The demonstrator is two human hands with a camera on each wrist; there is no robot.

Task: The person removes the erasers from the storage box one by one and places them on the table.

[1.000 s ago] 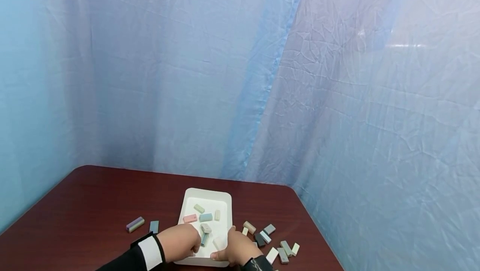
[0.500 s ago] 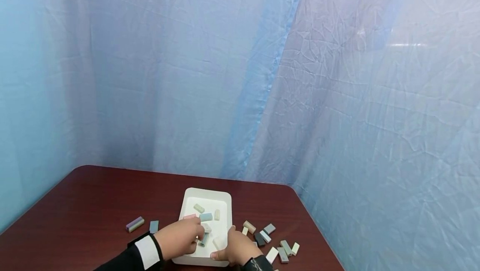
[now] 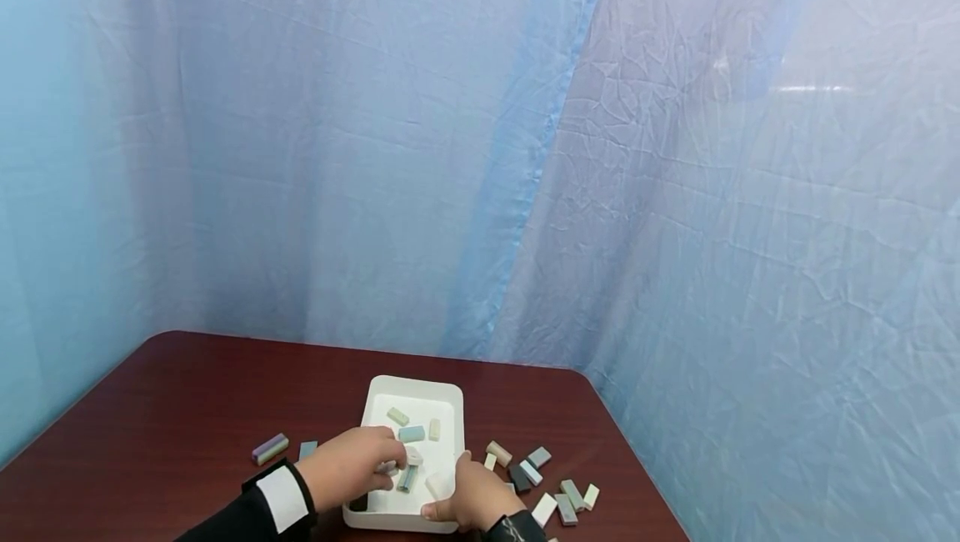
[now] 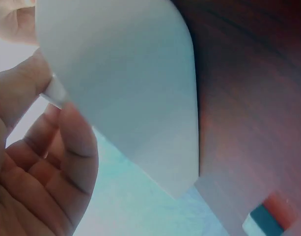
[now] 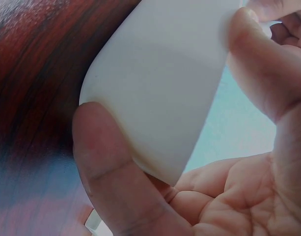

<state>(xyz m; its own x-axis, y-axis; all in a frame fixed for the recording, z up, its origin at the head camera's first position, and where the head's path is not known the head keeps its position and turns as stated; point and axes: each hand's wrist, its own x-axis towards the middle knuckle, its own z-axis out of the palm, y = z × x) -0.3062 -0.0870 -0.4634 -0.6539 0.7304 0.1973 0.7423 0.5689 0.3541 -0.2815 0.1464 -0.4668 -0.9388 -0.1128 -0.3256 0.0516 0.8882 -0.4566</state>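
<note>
A white tray [image 3: 375, 409] sits on a dark red table [image 3: 187, 409] and holds several pastel blocks [image 3: 411, 434]. My left hand [image 3: 386, 467] reaches into the tray from the left, its curled fingers pinching a small pale block [image 4: 54, 93] just over the tray wall [image 4: 130, 98]. My right hand [image 3: 450, 502] grips the tray's near right corner [image 5: 160, 88]. Its thumb [image 5: 103, 162] presses the outer wall and a finger [image 5: 258, 73] hooks over the rim. A white block [image 3: 437, 485] lies by that hand inside the tray.
Several loose blocks [image 3: 536, 475] lie on the table right of the tray. A purple-green block [image 3: 270, 448] and a grey-blue one [image 3: 307, 449] lie to its left. A crumpled blue curtain [image 3: 525, 150] closes off the back and right, near the table's edge [image 3: 637, 475].
My left hand has moved forward from the tray's near left edge into the tray and over the blocks there. The right hand and the tray have stayed put.
</note>
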